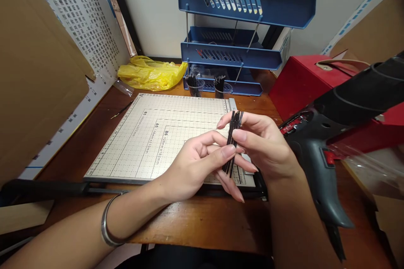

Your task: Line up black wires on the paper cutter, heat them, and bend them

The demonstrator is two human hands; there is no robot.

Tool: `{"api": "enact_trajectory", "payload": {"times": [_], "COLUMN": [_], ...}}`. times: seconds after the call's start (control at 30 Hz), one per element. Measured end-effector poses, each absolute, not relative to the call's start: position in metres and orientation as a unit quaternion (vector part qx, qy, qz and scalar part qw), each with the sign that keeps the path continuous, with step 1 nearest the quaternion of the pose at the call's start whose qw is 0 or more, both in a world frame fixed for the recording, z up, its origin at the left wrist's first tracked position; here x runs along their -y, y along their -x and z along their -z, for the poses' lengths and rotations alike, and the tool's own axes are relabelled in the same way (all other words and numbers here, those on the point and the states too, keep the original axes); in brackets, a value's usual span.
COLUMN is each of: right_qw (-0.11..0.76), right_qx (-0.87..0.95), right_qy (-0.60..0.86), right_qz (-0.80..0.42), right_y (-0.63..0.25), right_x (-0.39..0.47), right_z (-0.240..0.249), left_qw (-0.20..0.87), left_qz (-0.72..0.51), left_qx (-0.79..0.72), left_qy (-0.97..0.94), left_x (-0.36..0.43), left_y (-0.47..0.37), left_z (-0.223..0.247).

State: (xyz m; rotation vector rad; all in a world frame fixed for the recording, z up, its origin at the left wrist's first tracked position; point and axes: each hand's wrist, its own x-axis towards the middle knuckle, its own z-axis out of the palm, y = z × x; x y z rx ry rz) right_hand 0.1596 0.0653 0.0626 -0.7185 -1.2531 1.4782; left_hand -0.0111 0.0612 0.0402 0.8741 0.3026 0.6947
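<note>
Warm, moderate indoor light is reaching the table (195, 223), apparently from above, and the pale board (126, 134) is showing brightly. A soft sheen is glowing along the table's front edge, while the right front corner is sinking into shadow. Small highlights are glinting on the bag (151, 73) near the back left corner. The left hand (191, 172) and right hand (268, 147) are appearing fairly sharp; beyond the left edge, the sheet's (78, 17) print is blurring. Wide-angle distortion is stretching the picture's sides.

A paper cutter (134, 141) lies beneath the gripped sticks (231, 134). Beyond them stand two cups (223, 90); right of them, a heat gun (311, 151).
</note>
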Motion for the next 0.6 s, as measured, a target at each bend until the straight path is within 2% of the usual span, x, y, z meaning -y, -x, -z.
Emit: {"api": "enact_trajectory", "payload": {"times": [0.27,0.6], "right_qw": [0.539,0.587], "right_qx": [0.518,0.549], "right_qy": [0.315,0.372], "right_qz": [-0.585,-0.465], "right_y": [-0.1591,-0.1511], "right_x": [-0.0657,-0.0695], "right_z": [-0.0612,-0.057], "left_qw": [0.833,0.797], "left_qz": [-0.333,-0.361], "left_qx": [-0.168,-0.197], "left_qy": [-0.408,-0.443], "left_x": [-0.0618,-0.0647], "left_y": [0.0103,0.0081], "left_z": [-0.0403,-0.0394]}}
